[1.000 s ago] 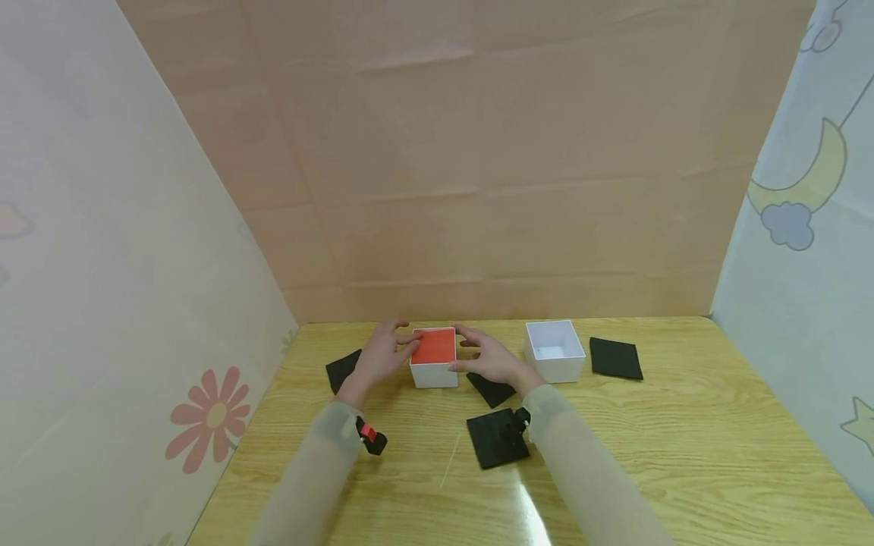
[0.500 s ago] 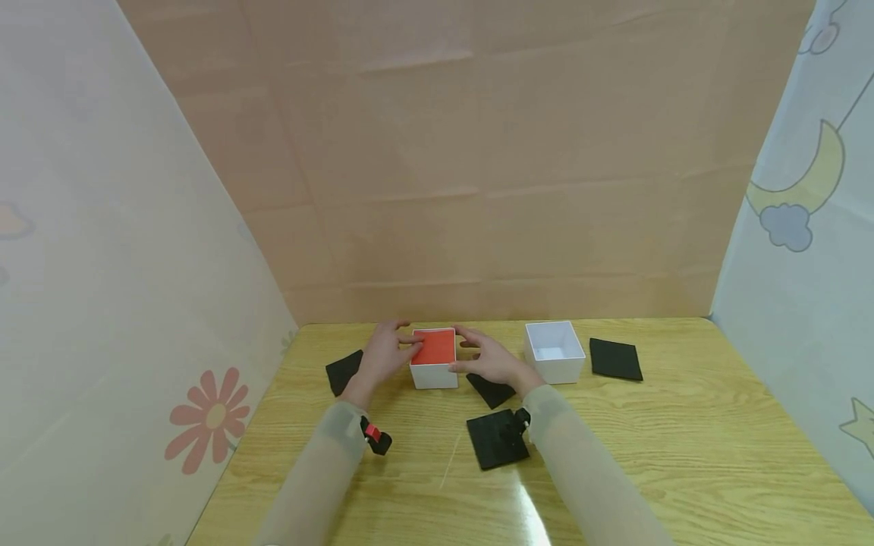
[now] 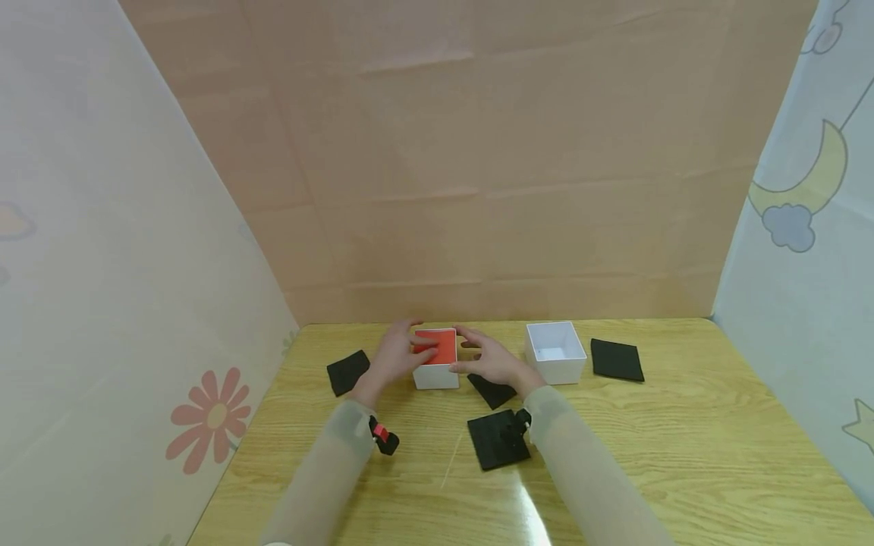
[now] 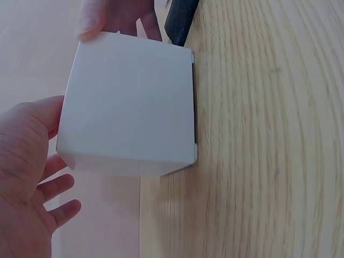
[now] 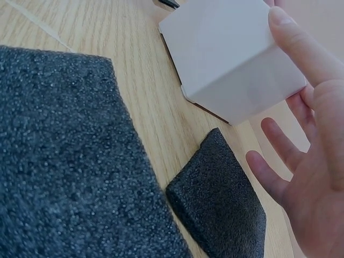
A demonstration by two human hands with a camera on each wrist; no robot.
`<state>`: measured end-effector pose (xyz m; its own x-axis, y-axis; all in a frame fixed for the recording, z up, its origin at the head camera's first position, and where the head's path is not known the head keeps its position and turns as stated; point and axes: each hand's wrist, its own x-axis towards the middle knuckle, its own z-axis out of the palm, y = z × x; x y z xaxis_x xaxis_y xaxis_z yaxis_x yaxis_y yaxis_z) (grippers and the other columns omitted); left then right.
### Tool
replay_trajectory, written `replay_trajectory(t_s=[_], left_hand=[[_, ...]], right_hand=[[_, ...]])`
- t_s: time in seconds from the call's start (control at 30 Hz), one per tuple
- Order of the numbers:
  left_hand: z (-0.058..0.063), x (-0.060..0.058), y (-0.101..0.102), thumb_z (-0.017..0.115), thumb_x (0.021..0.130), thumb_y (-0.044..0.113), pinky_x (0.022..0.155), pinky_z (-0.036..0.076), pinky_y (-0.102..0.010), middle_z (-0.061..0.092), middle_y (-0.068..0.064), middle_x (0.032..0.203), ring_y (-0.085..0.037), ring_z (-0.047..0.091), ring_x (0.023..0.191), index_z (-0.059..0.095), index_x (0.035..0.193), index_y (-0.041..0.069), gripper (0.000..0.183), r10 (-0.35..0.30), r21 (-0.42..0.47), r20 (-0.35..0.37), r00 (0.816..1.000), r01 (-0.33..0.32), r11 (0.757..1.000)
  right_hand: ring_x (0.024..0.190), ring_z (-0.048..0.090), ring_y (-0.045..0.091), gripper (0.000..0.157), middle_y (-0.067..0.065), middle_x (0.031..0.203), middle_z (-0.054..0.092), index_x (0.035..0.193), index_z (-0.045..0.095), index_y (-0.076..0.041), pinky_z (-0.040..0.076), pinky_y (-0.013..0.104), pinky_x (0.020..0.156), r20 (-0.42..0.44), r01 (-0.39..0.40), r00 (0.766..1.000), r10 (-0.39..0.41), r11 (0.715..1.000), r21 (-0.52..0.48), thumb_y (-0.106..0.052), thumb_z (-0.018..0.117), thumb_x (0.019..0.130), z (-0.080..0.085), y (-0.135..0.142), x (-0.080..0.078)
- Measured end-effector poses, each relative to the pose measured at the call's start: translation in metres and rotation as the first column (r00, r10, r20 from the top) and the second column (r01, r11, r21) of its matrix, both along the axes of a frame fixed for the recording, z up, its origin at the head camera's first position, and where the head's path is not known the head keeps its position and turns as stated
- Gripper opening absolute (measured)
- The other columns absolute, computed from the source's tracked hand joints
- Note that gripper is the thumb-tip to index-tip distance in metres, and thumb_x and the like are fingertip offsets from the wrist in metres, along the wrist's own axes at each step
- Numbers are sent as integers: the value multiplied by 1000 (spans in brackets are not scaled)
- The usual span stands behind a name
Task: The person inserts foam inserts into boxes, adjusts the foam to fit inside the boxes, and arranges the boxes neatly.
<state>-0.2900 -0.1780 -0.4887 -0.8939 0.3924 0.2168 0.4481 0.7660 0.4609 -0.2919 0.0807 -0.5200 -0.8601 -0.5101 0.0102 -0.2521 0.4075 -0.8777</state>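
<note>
Near the back of the table stands a white square box [image 3: 435, 377] with a red piece [image 3: 445, 350] filling its top. Whether the red piece is a lid or an insert, I cannot tell. My left hand [image 3: 394, 354] reaches over the box's left side, its thumb and index finger over the red top. At the right side, my right hand [image 3: 493, 361] holds the box, thumb at the front corner and index finger near the back corner. In the right wrist view the other fingers [image 5: 269, 174] spread loosely beside the box.
A second white box [image 3: 555, 362], open-topped, stands to the right. Black foam squares lie around: one foam square [image 3: 617, 359] at far right, another foam piece [image 3: 347, 372] at left, a third foam piece [image 3: 493, 392] under the right hand, and a larger foam square [image 3: 497, 440] in front.
My left hand has slid slightly right, so its thumb and index finger reach further over the red top. My right hand and the boxes stay in place.
</note>
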Motion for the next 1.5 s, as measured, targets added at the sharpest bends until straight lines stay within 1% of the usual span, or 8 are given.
replay_trajectory(t_s=[0.33,0.53,0.7,0.87,1.03,1.17,1.37,1.5], left_hand=[[-1,-5,10,77,102,35,120,36,-62,48,-16,161,-41,40,148,80,130,19,33,-78,-72,-7,997,77,994],[-3,-6,11,76,102,34,120,37,-60,46,-13,163,-39,38,149,80,131,20,32,-89,-99,-7,996,88,991],[-6,-3,7,74,104,31,119,37,-61,47,-15,162,-40,40,149,78,134,20,32,-103,-45,-35,994,101,994],[-10,3,-1,72,105,29,119,36,-64,43,-18,163,-43,38,150,66,149,15,47,-108,65,-63,992,112,992],[-14,13,-16,70,106,36,118,35,-67,38,-17,167,-41,34,153,47,164,18,65,-73,187,-57,996,82,979],[-19,24,-36,70,106,41,119,36,-65,34,-12,170,-37,31,155,34,170,22,76,-18,227,-29,999,24,974],[-31,42,-70,76,103,27,116,37,-68,34,-19,168,-45,32,153,32,169,10,81,5,267,-22,1000,2,964],[-42,48,-95,81,97,14,115,34,-73,39,-26,163,-52,35,148,38,165,2,81,23,282,-69,997,-2,959]], right_hand=[[149,45,38,93,9,173,32,171,29,-20,45,59,115,-17,1,1000,-1,1000,-3,-40,81,97,-2,1,0],[149,45,38,94,9,174,31,171,28,-17,45,59,115,-10,-1,1000,1,1000,-1,-40,81,97,-2,0,-1],[150,44,39,93,10,174,30,172,28,-19,44,59,115,-4,-9,1000,9,1000,-6,-40,81,97,-1,-1,0],[152,41,40,94,11,174,29,172,27,-15,42,58,117,-19,-22,1000,22,1000,10,-40,81,98,0,0,-1],[153,38,42,100,12,175,28,173,21,-12,39,61,119,-53,-35,998,38,998,42,-39,81,97,7,2,0],[153,36,45,110,17,175,24,174,8,-16,35,64,120,-99,-63,993,67,997,50,-38,82,97,12,4,2],[156,30,46,114,13,178,16,174,0,-20,36,66,118,-164,-87,983,88,996,14,-30,83,97,20,13,15],[155,35,41,111,8,177,22,174,5,-26,41,64,115,-241,-89,967,85,996,-8,-23,84,96,26,24,26]])
